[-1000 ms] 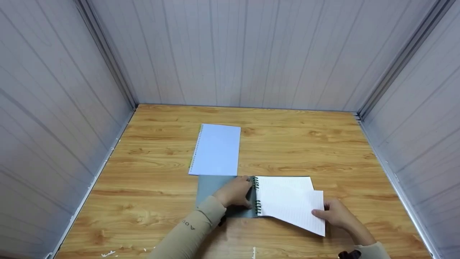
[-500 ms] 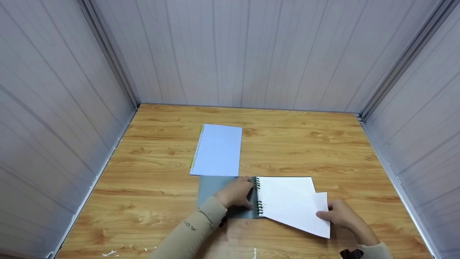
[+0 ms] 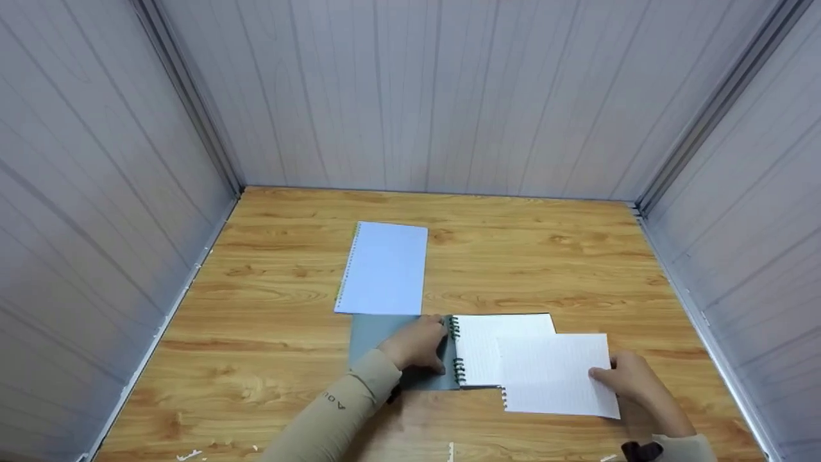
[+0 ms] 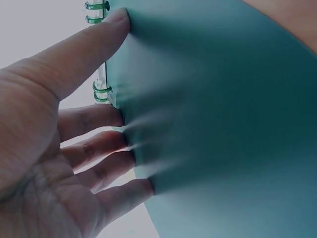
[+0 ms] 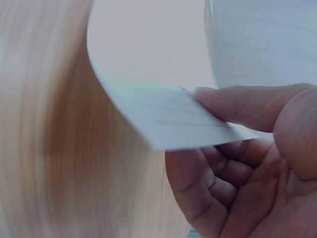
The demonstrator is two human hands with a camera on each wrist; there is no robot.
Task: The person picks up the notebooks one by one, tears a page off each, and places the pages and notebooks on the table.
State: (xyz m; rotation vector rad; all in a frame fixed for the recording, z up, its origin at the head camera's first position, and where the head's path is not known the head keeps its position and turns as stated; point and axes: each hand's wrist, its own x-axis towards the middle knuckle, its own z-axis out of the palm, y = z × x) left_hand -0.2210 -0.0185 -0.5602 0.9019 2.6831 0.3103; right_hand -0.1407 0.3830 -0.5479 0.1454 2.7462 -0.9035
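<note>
A spiral notebook lies spread on the wooden table, its grey-green cover (image 3: 372, 335) to the left and lined white pages (image 3: 478, 350) to the right of green rings (image 4: 102, 91). My left hand (image 3: 417, 343) rests on the cover beside the rings; thumb and spread fingertips press down on it in the left wrist view. Between thumb and fingers, my right hand (image 3: 632, 378) pinches the right edge of a loose lined sheet (image 3: 558, 378). That sheet has a ragged, torn left edge and overlaps the notebook's lower right part. It bends in the right wrist view.
Behind the notebook lies a second spiral-bound pad (image 3: 385, 269) with a pale blue-white face, its lower edge meeting the grey-green cover. Small white paper scraps (image 3: 189, 455) and a thin strip (image 3: 451, 452) lie near the front edge. Pale panel walls (image 3: 410, 96) enclose the table.
The sheet has come off the rings and shifted right, its torn left edge now showing. My right hand moved right with it. The left hand stays in place on the cover.
</note>
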